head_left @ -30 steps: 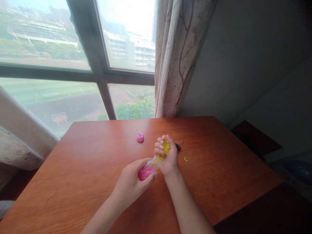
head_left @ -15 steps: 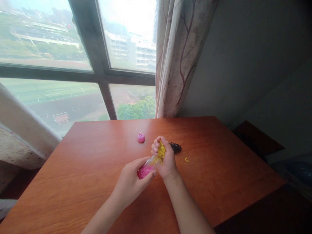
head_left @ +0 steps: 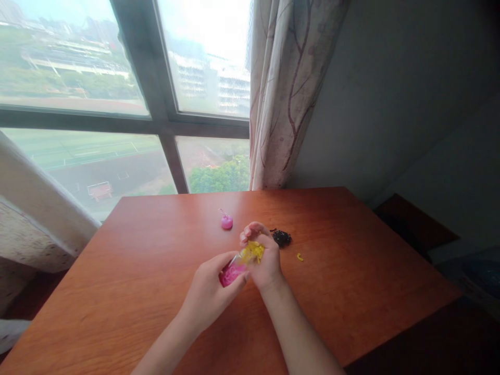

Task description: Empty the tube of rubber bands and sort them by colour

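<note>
My left hand (head_left: pixel 213 284) is closed around a small clear jar (head_left: pixel 233 272), tilted toward the right, with pink rubber bands inside. At the jar's mouth my right hand (head_left: pixel 267 260) is cupped around a bunch of yellow rubber bands (head_left: pixel 253 252). Some of these yellow bands lie at the jar's opening; whether any are inside is blurred. A pink round lid (head_left: pixel 227 222) with a thin stem sits on the table beyond my hands. Just past my right hand lies a pile of black rubber bands (head_left: pixel 282 238). A single yellow band (head_left: pixel 300 257) rests to the right.
The brown wooden table (head_left: pixel 156 260) reaches to a window (head_left: pixel 160 122) at the back. A patterned curtain (head_left: pixel 285 94) hangs behind the table, with a bare wall to its right. Another curtain (head_left: pixel 42 192) is at the left.
My right hand has loosened and tipped toward the jar, its fingers less curled. The yellow bands have shifted down and left toward the jar's mouth. My left hand and the jar have hardly moved.
</note>
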`<state>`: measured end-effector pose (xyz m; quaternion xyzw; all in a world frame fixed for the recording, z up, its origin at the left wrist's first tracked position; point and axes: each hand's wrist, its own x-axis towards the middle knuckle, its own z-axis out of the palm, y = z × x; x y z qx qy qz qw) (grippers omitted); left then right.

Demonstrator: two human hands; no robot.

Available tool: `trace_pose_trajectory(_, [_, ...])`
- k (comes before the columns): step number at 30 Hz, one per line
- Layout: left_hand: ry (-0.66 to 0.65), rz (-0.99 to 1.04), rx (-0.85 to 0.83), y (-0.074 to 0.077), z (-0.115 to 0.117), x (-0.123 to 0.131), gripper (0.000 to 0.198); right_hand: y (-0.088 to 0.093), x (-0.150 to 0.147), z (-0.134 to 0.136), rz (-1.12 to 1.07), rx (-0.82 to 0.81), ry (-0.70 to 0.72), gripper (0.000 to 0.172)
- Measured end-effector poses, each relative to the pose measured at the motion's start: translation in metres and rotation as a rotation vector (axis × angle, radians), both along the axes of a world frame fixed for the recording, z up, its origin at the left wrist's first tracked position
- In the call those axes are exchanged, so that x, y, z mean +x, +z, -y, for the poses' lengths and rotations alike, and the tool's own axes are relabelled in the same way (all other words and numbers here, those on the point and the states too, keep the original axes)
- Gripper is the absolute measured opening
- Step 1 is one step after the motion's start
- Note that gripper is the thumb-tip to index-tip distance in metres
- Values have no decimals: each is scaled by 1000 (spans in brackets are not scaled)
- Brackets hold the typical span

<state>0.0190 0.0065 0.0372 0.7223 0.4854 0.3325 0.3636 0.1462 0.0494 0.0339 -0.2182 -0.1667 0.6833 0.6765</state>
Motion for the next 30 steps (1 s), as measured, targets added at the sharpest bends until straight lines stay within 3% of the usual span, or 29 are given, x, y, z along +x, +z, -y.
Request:
trace_pose_trajectory(9, [-9,23,-13,-2,0,-1,17,-4,0,-1,70,94,8,26])
trace_pose_trajectory(16, [-11,25,-16,-1,0,-2,18,-1,4,1,7,95,95,18])
trace_pose_trajectory(30, [-30,2,3,1,0,-1,22,0,3,-1,-36,65,108,6])
